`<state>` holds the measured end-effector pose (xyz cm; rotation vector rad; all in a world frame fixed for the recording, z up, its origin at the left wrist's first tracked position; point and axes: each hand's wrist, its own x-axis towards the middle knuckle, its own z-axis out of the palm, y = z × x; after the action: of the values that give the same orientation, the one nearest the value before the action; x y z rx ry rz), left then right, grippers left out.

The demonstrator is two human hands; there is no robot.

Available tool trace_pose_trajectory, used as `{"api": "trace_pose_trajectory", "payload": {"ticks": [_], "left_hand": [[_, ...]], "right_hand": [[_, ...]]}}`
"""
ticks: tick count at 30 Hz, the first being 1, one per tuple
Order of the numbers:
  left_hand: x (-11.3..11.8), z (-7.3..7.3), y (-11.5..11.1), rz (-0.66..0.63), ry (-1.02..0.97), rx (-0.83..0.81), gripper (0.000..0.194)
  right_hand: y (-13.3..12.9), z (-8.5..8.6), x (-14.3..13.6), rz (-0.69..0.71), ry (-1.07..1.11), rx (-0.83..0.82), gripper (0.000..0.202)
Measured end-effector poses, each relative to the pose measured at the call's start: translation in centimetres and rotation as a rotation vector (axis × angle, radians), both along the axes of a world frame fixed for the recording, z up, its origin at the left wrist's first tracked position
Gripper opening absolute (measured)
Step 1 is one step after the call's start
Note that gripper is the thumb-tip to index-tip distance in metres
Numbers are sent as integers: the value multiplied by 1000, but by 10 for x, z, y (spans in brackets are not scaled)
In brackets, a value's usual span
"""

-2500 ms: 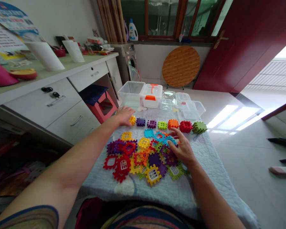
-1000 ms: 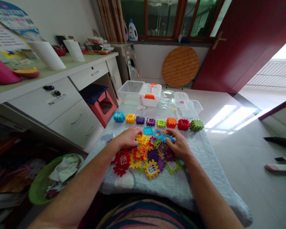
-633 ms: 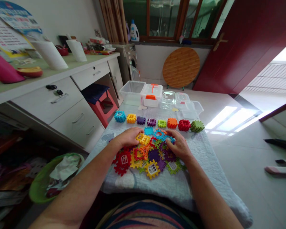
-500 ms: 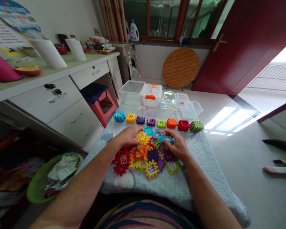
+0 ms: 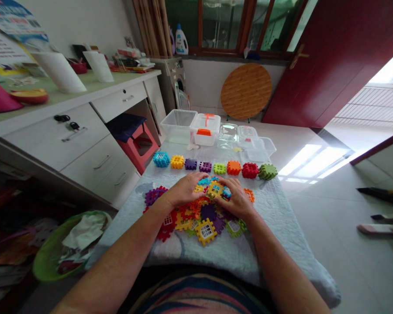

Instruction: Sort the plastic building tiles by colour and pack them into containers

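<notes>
My left hand (image 5: 187, 189) reaches over a pile of plastic building tiles, its thumb and fingers curled around a yellow tile (image 5: 199, 188), partly hidden by the hand. Beside it, my right hand (image 5: 236, 199) grips another yellow tile (image 5: 215, 189) with a window grid, thumb below and fingers above. Blue tiles (image 5: 204, 181) show just behind the hands. Nearer my body lie a yellow window tile (image 5: 206, 231), a dark purple tile (image 5: 208, 212), a red tile (image 5: 167, 220) and a green tile (image 5: 234, 227). Purple tiles (image 5: 154, 195) rest left of the pile.
Behind the pile stands a row of tile stacks sorted by colour, from a blue stack (image 5: 161, 159) to an olive green stack (image 5: 267, 171). Farther back are an open clear bin (image 5: 178, 126), a lidded box (image 5: 205, 130) and clear lids. Cloth (image 5: 275, 244) covers the table.
My left hand has moved right, toward my right hand. A yellow tile is now in my right hand, where a blue tile showed before. Purple and orange tiles at the sides are more exposed.
</notes>
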<state>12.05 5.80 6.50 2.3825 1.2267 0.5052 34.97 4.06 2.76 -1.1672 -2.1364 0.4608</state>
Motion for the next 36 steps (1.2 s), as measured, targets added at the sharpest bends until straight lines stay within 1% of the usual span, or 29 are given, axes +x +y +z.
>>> {"api": "trace_pose_trajectory", "payload": {"ticks": [3, 5, 7, 10, 14, 16, 19, 22, 24, 27, 29, 30, 33, 36], "left_hand": [[-18, -5, 7, 76, 127, -41, 40], [-24, -8, 10, 75, 227, -107, 39], [-25, -10, 12, 56, 294, -151, 41], [-22, -13, 17, 32, 334, -171, 43], [-22, -16, 23, 31, 315, -221, 42], [-24, -16, 23, 43, 279, -219, 38], [-28, -13, 19, 70, 207, -158, 29], [-27, -7, 14, 97, 146, -112, 13], [-24, -4, 11, 121, 106, -74, 8], [-16, -5, 7, 171, 63, 47, 9], [-11, -7, 6, 188, 80, 110, 11], [-10, -8, 6, 177, 107, 113, 14], [-13, -10, 6, 64, 204, 7, 27], [-21, -8, 8, -32, 212, -99, 43]], "right_hand": [[1, 2, 7, -56, -44, -10, 46], [1, 1, 10, -65, -108, -36, 46], [1, 0, 11, -51, -177, -73, 44], [1, -2, 11, -31, -231, -109, 42], [1, -2, 10, -27, -240, -125, 40], [1, -2, 10, -28, -216, -116, 33], [0, -2, 10, -34, -171, -86, 26], [0, -2, 10, -31, -155, -73, 30], [0, -2, 10, -39, -155, -73, 33], [1, -5, 9, -54, -158, -62, 35], [2, -6, 10, -51, -151, -55, 37], [2, -6, 10, -46, -147, -57, 37], [2, -6, 10, -42, -144, -69, 33], [3, -4, 10, -55, -152, -67, 31]]}}
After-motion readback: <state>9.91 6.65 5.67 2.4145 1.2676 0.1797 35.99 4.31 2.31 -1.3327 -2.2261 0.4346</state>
